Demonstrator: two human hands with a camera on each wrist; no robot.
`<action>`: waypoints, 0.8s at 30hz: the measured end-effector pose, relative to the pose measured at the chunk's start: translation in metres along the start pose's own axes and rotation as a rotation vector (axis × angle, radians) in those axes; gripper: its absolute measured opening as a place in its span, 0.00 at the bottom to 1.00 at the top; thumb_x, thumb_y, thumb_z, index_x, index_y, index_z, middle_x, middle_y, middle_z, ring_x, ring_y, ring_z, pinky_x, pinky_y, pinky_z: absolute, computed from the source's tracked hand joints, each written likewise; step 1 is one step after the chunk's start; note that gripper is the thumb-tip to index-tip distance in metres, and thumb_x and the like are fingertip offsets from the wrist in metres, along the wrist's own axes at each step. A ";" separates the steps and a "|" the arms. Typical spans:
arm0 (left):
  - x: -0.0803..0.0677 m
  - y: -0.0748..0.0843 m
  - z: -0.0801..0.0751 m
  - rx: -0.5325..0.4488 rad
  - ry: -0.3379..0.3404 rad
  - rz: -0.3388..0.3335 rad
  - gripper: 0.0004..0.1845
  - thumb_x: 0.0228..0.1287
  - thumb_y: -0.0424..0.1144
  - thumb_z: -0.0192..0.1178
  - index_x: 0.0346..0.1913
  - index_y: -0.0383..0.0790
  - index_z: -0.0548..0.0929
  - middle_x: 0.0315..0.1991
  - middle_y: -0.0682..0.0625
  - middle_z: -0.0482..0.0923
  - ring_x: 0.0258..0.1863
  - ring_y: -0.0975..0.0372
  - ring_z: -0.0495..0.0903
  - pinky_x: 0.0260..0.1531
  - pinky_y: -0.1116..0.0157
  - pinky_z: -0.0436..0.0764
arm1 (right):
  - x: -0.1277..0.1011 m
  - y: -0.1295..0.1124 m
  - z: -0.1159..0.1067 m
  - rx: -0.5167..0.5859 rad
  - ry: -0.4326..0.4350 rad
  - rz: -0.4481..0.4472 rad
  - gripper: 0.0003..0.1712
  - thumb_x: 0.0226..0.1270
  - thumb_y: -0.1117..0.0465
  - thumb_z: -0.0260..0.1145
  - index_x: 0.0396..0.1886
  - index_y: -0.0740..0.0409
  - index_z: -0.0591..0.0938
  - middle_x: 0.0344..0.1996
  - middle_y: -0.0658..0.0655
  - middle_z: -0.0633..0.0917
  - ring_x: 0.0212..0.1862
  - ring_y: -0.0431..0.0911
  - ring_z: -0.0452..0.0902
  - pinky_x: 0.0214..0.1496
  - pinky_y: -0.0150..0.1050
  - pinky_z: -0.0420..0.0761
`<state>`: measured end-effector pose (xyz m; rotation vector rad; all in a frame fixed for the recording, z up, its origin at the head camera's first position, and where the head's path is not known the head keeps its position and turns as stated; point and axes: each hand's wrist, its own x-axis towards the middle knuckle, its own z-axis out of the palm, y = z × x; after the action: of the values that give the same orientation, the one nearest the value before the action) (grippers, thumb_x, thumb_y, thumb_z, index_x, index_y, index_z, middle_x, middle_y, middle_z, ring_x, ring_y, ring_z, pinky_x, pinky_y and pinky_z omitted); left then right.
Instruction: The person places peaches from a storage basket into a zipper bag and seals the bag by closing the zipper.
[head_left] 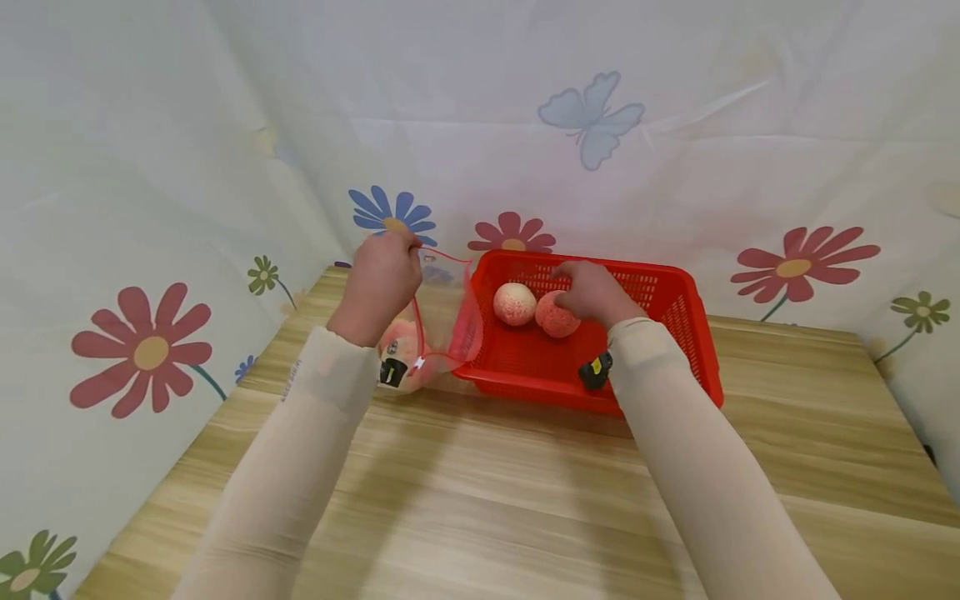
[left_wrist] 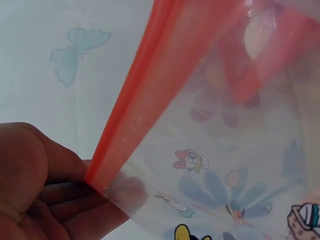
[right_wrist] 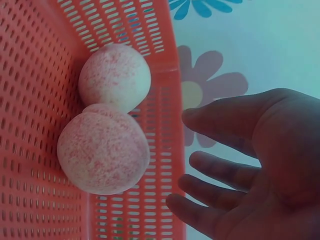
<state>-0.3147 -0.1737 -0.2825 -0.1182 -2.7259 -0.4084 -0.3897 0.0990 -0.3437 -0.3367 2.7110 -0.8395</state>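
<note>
My left hand (head_left: 381,279) pinches a top corner of a clear zip bag (left_wrist: 200,150) with a red zip edge and cartoon prints. The bag's mouth gapes toward the basket, and a pinkish round shape (head_left: 405,337) shows within its lower part. To the right, a red plastic basket (head_left: 517,392) holds two pink-speckled peaches side by side, a paler peach (head_left: 514,304) and a pinker peach (head_left: 557,315). Over the basket, my right hand (head_left: 592,292) is close to the pinker peach. In the right wrist view its fingers (right_wrist: 215,192) are spread, with nothing between them.
Basket and bag stand on a wood-grain table (head_left: 480,500), near its back edge. Behind and to the left hangs a pale curtain (head_left: 465,100) printed with flowers and a butterfly. The bag's edge overlaps the basket's left rim in the head view.
</note>
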 end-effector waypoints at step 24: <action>-0.004 0.007 0.002 0.001 -0.094 -0.039 0.16 0.70 0.34 0.50 0.52 0.33 0.83 0.48 0.39 0.85 0.45 0.48 0.84 0.47 0.54 0.84 | 0.024 0.021 0.009 0.051 -0.065 0.081 0.40 0.59 0.56 0.71 0.71 0.52 0.67 0.66 0.60 0.73 0.59 0.58 0.71 0.64 0.61 0.72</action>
<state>-0.3111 -0.1662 -0.2836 -0.0858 -2.8245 -0.4225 -0.4114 0.1040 -0.3680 -0.2376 2.6194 -0.8581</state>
